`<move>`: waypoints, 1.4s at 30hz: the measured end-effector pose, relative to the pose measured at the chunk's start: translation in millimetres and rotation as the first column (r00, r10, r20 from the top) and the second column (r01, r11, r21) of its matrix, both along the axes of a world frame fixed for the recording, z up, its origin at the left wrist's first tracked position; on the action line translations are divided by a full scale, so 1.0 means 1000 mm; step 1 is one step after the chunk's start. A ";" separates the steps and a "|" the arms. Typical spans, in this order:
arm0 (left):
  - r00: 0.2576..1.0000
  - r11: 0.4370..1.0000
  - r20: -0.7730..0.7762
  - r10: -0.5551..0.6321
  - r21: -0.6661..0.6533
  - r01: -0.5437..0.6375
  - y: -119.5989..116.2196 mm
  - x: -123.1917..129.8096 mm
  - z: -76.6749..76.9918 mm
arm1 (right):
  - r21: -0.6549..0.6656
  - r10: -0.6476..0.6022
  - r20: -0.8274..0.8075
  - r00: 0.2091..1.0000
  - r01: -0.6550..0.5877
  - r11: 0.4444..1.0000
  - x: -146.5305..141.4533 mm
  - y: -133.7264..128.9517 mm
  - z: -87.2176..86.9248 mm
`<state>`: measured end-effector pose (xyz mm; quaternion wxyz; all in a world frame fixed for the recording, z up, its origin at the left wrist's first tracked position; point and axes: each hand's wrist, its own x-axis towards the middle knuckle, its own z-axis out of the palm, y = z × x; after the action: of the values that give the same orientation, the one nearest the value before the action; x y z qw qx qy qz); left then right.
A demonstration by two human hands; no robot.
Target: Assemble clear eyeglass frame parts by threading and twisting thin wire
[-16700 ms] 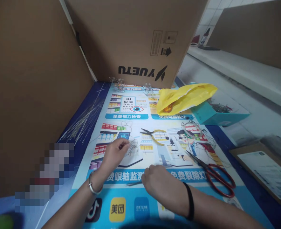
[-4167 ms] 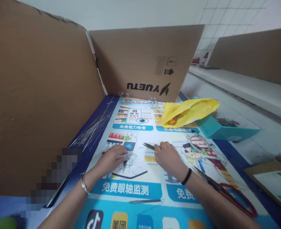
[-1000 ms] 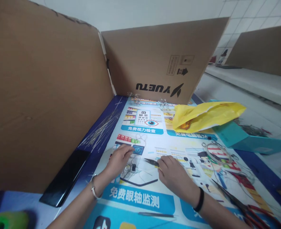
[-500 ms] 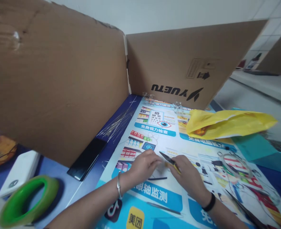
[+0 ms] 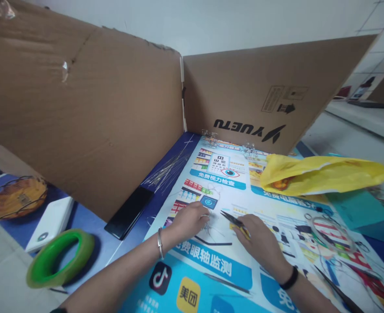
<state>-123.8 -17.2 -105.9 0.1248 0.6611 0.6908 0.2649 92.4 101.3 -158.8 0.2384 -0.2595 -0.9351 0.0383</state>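
My right hand [image 5: 257, 237] is wrapped round the yellow-and-black handles of small pliers [image 5: 236, 221]. Their dark, pointed jaws face left, a short gap from my left hand [image 5: 192, 219]. The fingers of that hand are pinched together, and fine strands of thin wire [image 5: 215, 232] show at and below the fingertips. How much of the wire lies inside the fingers is hidden. Beneath both hands is a printed poster [image 5: 224, 208]. Pointed dark tweezers [image 5: 337, 291] lie right of my right forearm, and a slim grey tool [image 5: 227, 282] rests between the forearms.
Cardboard panels [image 5: 91, 108] stand along the left and back. Beside them lie a bundle of wires [image 5: 169, 171] and a black phone [image 5: 130, 213]. A green tape roll [image 5: 60, 258], white power bank [image 5: 50, 224] and woven basket [image 5: 16, 198] sit left; a yellow bag [image 5: 325, 174] right.
My hands have moved apart, leaving a wider gap between the plier jaws and my left fingers. The camera view has shifted, bringing more of the basket into sight.
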 end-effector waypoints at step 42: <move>0.429 0.893 0.903 -0.003 -0.190 0.407 0.059 0.065 0.019 | -0.730 -0.495 -0.654 0.572 -0.649 0.215 -0.002 -0.010 0.051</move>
<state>-59.1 41.4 -86.6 0.6231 0.4682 0.4724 0.4116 90.5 91.6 -108.0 0.4151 -0.2375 -0.4721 0.7406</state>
